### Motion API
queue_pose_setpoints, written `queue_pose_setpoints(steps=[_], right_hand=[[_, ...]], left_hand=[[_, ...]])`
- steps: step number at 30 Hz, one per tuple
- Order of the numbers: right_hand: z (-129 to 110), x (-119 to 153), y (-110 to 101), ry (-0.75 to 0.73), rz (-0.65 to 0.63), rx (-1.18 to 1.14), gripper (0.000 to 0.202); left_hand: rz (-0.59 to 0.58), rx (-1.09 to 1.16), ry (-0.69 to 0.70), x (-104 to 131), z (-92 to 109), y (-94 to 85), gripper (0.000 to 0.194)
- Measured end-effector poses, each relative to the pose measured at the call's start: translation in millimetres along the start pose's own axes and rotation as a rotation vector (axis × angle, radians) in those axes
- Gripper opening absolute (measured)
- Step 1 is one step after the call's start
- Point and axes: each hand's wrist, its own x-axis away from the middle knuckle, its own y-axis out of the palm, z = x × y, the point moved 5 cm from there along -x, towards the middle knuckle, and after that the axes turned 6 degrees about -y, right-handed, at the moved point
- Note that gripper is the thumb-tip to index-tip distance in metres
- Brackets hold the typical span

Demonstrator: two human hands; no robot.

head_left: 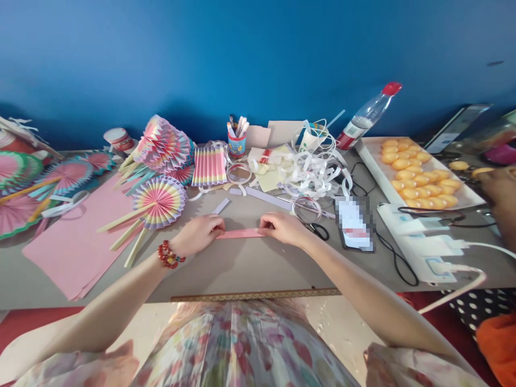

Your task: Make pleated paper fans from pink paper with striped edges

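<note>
A narrow pink paper strip (241, 233) stretches level between my two hands, low over the grey table (250, 271). My left hand (197, 234) pinches its left end, with a red bead bracelet (169, 255) on the wrist. At the right end, the fingers of my right hand (280, 228) are closed on the strip. Just beyond my left hand lies a short lilac paper strip (221, 206). Black-handled scissors (318, 231) rest beside my right wrist, partly hidden by it. Left of my hands is a pleated paper fan (159, 201) with pale stick handles.
Pink paper sheets (76, 247) and more fans lie left. Behind are a pen cup (237, 144), curled white strips (310, 174) and a leaning bottle (368, 115). To the right are a phone (355, 223), a power strip (403, 244) and a tray (368, 153) of yellow pieces near another person's hand.
</note>
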Motion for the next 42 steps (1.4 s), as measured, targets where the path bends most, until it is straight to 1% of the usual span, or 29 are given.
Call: queue_pose_setpoints(steps=[10,19,23,26,32,37,42], right_hand=[[-0.2,2.8,1.0,-0.033,0.035,0.014,0.013],[2.5,8.1,6.8,-0.127,0.071,0.038,0.022],[-1.2,13.4,9.4,-0.201,0.111,0.096,0.026],[-2.2,17.5,12.2,-0.226,0.137,0.149,0.029],[-0.3,20.0,16.4,-0.233,0.182,0.176,0.031],[-0.7,19.0,15.7,-0.235,0.173,0.172,0.033],[0.2,19.1,15.0,-0.215,0.168,0.17,0.03]], left_hand=[[0.009,0.006,-0.002,0.3,-0.4,0.0,0.02],[0.028,0.01,0.016,1.5,-0.6,0.8,0.02],[0.032,0.005,0.017,1.7,-0.9,1.2,0.02],[0.028,0.005,0.021,1.2,-1.4,1.8,0.02],[0.031,0.028,0.018,1.4,-2.4,1.8,0.019],[0.046,0.019,0.033,3.5,-1.3,3.5,0.021],[0.074,0.021,0.058,6.5,-2.0,5.2,0.022]])
